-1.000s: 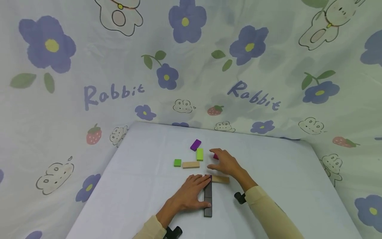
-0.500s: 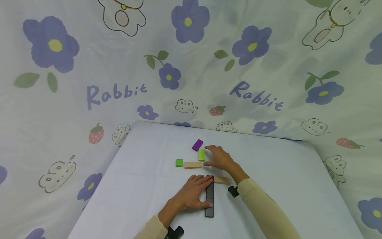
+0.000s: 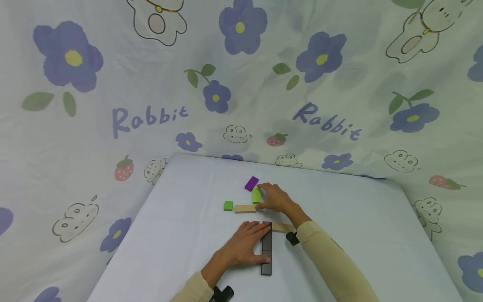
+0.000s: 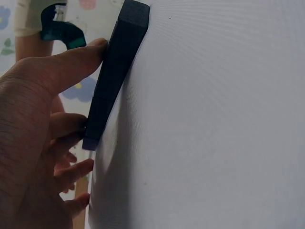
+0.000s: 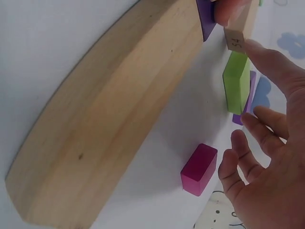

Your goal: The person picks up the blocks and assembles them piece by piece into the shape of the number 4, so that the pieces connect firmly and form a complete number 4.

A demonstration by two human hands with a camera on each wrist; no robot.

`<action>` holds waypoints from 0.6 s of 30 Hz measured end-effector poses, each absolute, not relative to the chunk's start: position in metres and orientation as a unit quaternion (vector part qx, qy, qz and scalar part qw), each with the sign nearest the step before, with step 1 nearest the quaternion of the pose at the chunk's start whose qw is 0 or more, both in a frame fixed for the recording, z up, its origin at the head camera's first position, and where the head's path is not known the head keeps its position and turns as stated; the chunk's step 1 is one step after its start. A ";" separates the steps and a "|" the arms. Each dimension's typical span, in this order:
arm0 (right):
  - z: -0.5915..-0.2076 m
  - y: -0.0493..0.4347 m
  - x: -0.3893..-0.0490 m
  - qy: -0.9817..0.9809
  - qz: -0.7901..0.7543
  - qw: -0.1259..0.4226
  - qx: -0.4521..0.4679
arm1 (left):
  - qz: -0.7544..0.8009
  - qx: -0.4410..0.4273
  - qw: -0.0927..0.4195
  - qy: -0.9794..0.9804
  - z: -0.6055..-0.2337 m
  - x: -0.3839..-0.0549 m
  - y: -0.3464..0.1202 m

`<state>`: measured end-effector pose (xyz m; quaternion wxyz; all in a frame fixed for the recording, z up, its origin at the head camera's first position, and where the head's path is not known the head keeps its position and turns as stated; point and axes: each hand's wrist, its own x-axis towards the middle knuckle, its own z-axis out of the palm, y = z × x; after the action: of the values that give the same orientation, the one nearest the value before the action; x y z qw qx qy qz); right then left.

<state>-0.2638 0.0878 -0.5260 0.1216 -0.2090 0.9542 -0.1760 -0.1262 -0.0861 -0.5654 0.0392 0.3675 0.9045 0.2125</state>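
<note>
My left hand (image 3: 241, 246) rests along a row of dark blocks (image 3: 266, 243), its thumb on the near part and its fingertips at the far end. A purple piece (image 5: 206, 19) caps that far end. With fingers spread, my right hand (image 3: 278, 199) hovers around a yellow-green block (image 3: 256, 196). Its thumb touches, or nearly touches, the end of a plain wooden block (image 3: 245, 209) marked with a number in the right wrist view. Another wooden block (image 3: 282, 227) meets the row from the right. A magenta block (image 5: 199, 171) lies near my right fingers, hidden in the head view.
A purple block (image 3: 251, 183) lies beyond the yellow-green one, and a small green block (image 3: 228, 206) sits left of the wooden block. The white tabletop (image 3: 170, 226) backs onto a printed curtain (image 3: 158, 84).
My right hand has moved left, from beside the magenta block to the yellow-green block and the end of the wooden block. My left hand stays on the dark row.
</note>
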 end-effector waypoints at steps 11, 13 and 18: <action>-0.525 0.084 -0.265 0.945 -0.181 0.132 -0.238 | 0.210 0.367 0.039 0.905 -0.566 -0.126 -0.085; -0.525 0.084 -0.265 0.944 -0.180 0.134 -0.240 | 0.211 0.367 0.039 0.905 -0.566 -0.126 -0.086; -0.525 0.083 -0.267 0.947 -0.171 0.134 -0.239 | 0.215 0.366 0.041 0.905 -0.566 -0.126 -0.085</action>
<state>-0.2669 0.0832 -0.5250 0.1338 -0.2387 0.9466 -0.1706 -0.1261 -0.0855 -0.5662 0.0413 0.3658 0.9046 0.2149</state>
